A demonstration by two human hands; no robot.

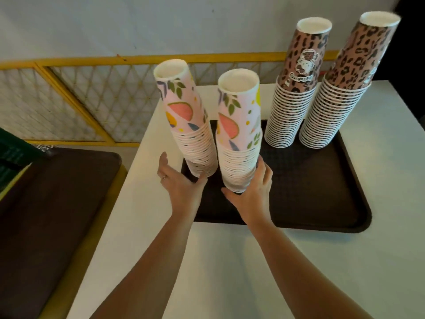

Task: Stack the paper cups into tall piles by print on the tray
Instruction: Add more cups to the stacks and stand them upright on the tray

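**4 cup piles on the tray, both my hands at the fruit-print pair**

White tabletop [230,261], matte, bare in front of me. On it a dark brown tray [322,203] with a textured floor and raised rim, set toward the far right part of the surface.

On the tray, 4 tall piles of inverted paper cups. Far side: 2 leopard-print piles, left one [296,88] and right one [345,88], upright, just beside each other, not touching my hands. Near left: 2 fruit-print piles, pink with leaves and citrus slices. The left fruit-print pile [188,120] tilts away to the left; the right fruit-print pile [239,134] stands closer to me.

My left hand [179,187], ring on 1 finger, is at the base of the left fruit-print pile, fingers loosely spread with tips against its lowest rims. My right hand [253,192] wraps the bottom of the right fruit-print pile, thumb on one side, fingers curled round the other.

Room: pale wall behind, a yellow-framed lattice panel [92,100] along it. To my left, lower down, a dark brown cushioned seat [57,203].
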